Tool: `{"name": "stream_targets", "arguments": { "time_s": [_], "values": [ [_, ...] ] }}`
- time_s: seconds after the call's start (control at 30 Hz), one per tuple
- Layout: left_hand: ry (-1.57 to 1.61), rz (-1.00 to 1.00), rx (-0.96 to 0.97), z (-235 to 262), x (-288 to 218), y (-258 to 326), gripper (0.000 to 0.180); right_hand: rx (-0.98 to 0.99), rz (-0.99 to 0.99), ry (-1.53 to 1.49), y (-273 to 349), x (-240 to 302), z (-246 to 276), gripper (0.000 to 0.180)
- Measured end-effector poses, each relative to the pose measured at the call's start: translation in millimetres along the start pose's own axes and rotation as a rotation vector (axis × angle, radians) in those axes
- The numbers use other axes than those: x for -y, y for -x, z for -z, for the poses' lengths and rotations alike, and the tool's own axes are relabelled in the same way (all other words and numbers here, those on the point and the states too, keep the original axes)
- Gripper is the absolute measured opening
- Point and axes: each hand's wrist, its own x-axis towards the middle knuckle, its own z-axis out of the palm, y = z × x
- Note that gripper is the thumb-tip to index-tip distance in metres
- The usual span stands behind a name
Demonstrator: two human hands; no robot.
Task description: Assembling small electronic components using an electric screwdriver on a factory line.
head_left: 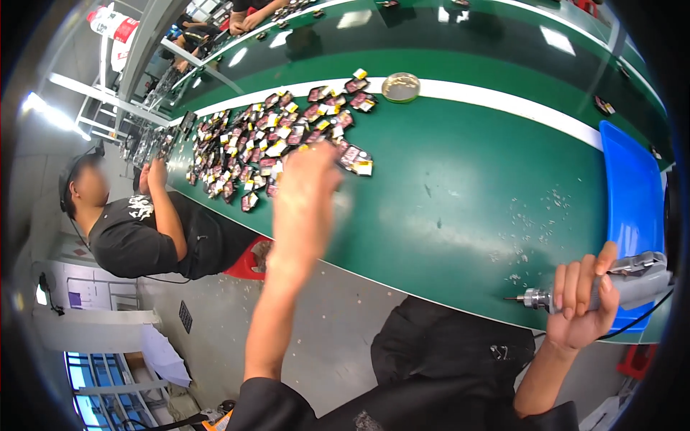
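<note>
My left hand (pixel 307 188) is stretched out over the green belt table (pixel 467 179), blurred, its fingers at the near edge of a spread of several small dark parts with yellow and white tags (pixel 266 133). Whether it holds one I cannot tell. My right hand (pixel 581 298) is wrapped around a grey electric screwdriver (pixel 611 284) at the table's near edge, bit pointing left.
A small round dish (pixel 401 87) sits on the white stripe beyond the parts. A blue tray (pixel 632 208) lies at the right. Pale shavings scatter near it. A person in a black shirt (pixel 144 230) sits at the left, hands at the table.
</note>
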Motion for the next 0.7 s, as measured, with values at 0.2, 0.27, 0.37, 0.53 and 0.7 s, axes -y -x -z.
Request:
{"name": "stream_targets", "arguments": {
  "time_s": [0.2, 0.27, 0.37, 0.53, 0.7],
  "values": [
    [-0.181, 0.017, -0.031, -16, -6, -12, 0.026, -0.230, -0.052, -0.003, 27, 3, 24, 0.010],
    [0.029, -0.055, 0.064, -39, -51, -17, 0.030, -0.290, -0.102, -0.092, 30, -8, 37, 0.009],
    [0.288, -0.171, 0.217, -67, -104, -26, 0.031, -0.270, -0.101, -0.114, 34, -7, 42, 0.009],
    [0.304, -0.331, 0.219, -102, -131, -49, 0.026, -0.187, -0.101, -0.155, 36, 1, 49, 0.009],
    [0.219, -0.425, 0.275, -101, -136, -58, 0.023, -0.171, -0.121, -0.177, 34, 0, 51, 0.009]
  ]
}}
